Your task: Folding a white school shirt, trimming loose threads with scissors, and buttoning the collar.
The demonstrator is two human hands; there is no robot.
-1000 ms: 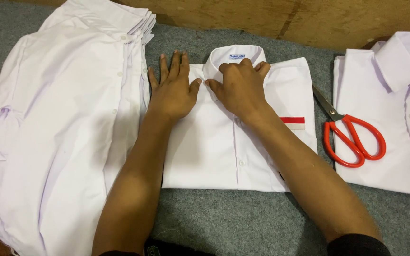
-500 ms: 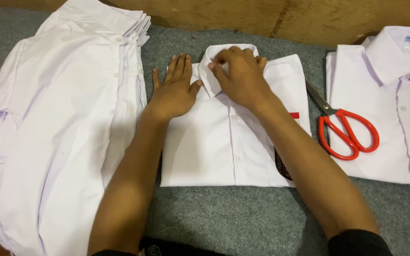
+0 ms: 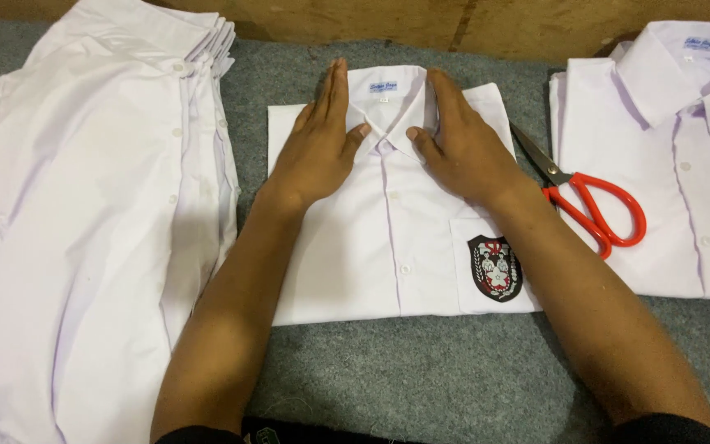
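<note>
A folded white shirt (image 3: 388, 247) lies front up on the grey felt surface (image 3: 421, 378), collar away from me, with a dark badge (image 3: 495, 267) on its chest pocket. My left hand (image 3: 318, 144) rests flat on the shirt's left shoulder, fingers together and thumb at the collar point. My right hand (image 3: 458, 140) lies flat on the right shoulder, its thumb touching the other collar point. Neither hand grips anything; both press the cloth beside the collar (image 3: 388, 94).
A stack of unfolded white shirts (image 3: 84, 222) fills the left side. Another folded white shirt (image 3: 675, 164) lies at the right, with red-handled scissors (image 3: 589, 197) on its left edge. A wooden board (image 3: 470, 25) runs along the back.
Both hands have moved apart from the middle of the collar and now lie flat on either side of it. The pocket badge, earlier covered by my right forearm, is in view.
</note>
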